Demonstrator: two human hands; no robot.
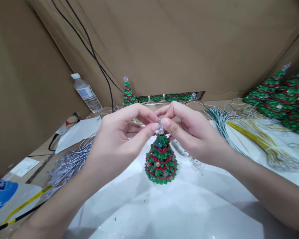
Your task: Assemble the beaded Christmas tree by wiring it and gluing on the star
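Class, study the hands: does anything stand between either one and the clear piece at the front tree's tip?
Nothing visible does: the left hand and right hand meet right at the clear piece, at the tip of the green tree, though they partly hide it.

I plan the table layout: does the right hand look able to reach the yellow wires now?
Probably yes: from the right hand, the yellow wires lie to the right, with nothing tall between, but that hand is busy at the clear topper of the tree.
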